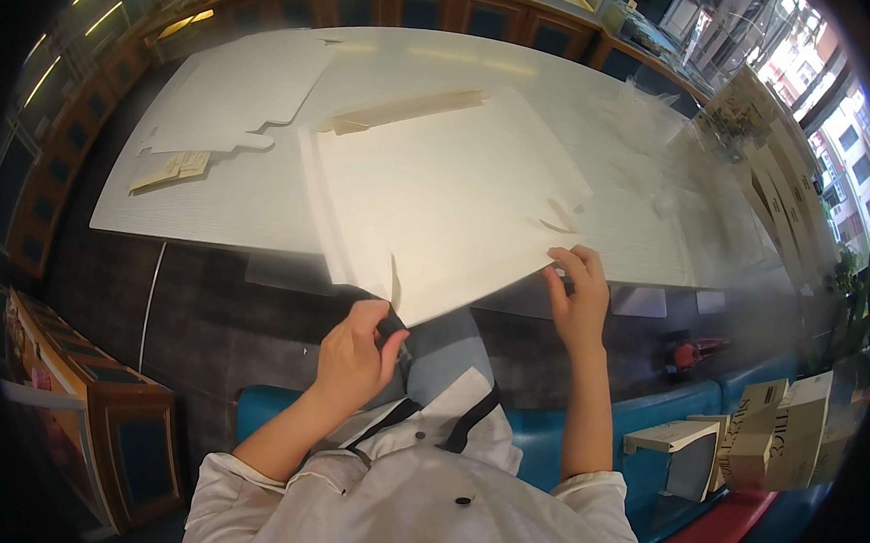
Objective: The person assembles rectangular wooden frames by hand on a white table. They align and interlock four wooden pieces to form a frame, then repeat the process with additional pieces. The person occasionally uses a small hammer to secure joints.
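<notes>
A large white cardboard box blank lies on the table in front of me, its near edge jutting over the table's front. It has fold lines along its sides and narrow slit flaps at its near corners. My left hand holds its near left corner between thumb and forefinger, beside a raised flap. My right hand pinches the near edge towards the right, fingers above and thumb below. A folded beige strip runs along the blank's far edge.
On the white table, more flat white blanks lie at the left beside a small folded card piece. Clear plastic spreads at the right, near standing boxes. Printed cartons rest on the blue bench.
</notes>
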`<control>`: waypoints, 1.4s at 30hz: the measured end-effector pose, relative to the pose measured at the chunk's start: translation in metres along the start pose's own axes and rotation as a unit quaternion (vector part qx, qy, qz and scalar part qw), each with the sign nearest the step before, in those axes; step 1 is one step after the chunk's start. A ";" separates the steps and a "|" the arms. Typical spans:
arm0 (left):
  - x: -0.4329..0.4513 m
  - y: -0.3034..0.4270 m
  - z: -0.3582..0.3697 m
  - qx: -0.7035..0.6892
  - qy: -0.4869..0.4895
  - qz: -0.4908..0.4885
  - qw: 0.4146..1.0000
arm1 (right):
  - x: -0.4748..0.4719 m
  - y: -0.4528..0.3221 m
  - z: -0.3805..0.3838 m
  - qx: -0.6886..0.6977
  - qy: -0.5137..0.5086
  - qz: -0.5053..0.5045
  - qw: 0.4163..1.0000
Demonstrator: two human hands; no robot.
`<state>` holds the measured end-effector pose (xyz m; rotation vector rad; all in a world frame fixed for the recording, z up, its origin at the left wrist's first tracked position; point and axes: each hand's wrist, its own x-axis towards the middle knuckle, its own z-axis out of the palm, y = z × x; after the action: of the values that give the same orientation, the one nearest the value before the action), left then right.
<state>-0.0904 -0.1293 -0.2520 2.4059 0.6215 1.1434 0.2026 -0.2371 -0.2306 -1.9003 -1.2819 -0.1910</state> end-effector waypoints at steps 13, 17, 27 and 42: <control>0.038 -0.013 -0.015 0.233 -0.054 0.090 0.967 | -0.005 -0.004 -0.014 -0.005 -0.089 -0.044 0.995; 0.061 -0.017 -0.019 0.191 -0.208 0.100 0.954 | 0.014 -0.016 -0.013 -0.050 -0.139 -0.119 0.982; 0.124 -0.069 -0.020 -0.078 -0.285 -0.128 0.947 | 0.067 -0.014 0.010 -0.022 -0.316 0.098 0.943; 0.116 -0.088 0.023 0.073 -0.125 0.148 0.978 | 0.033 -0.025 0.045 -0.093 -0.110 -0.169 0.975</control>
<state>-0.0256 0.0024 -0.2411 2.7806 0.2799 0.9041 0.1832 -0.1791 -0.2291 -1.8843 -1.7919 -0.2901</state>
